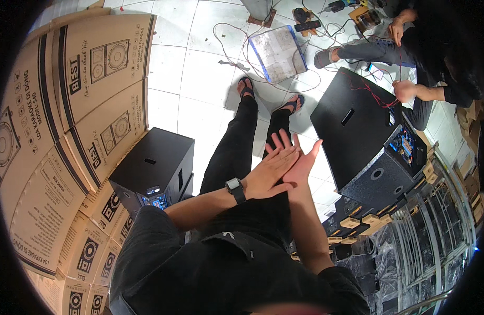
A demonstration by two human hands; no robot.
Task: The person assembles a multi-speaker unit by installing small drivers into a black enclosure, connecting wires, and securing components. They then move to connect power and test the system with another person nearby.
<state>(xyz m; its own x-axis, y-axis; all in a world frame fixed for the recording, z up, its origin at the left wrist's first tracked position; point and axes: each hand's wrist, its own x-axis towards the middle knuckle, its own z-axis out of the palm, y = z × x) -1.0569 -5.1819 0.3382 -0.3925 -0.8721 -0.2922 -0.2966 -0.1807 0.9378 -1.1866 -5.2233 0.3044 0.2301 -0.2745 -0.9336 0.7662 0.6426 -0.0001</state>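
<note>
My left hand (pixel 267 173), with a dark watch (pixel 235 190) on its wrist, lies flat across the palm of my right hand (pixel 304 167). The fingers of both hands are stretched out, and neither holds anything. My palms touch in front of my legs. To the right stands a large black speaker cabinet (pixel 352 126) with a blue circuit panel (pixel 402 147) on its side. Another black speaker cabinet (pixel 158 149) stands at my left, partly behind my left arm.
A co-worker's hand (pixel 405 91) holds red wires (pixel 376 97) over the right cabinet. Big cardboard boxes (pixel 103 50) are stacked along the left. A worn blue-edged board (pixel 277 53) lies on the white tile floor (pixel 171 68) among loose cables. Metal racks (pixel 415 236) stand at lower right.
</note>
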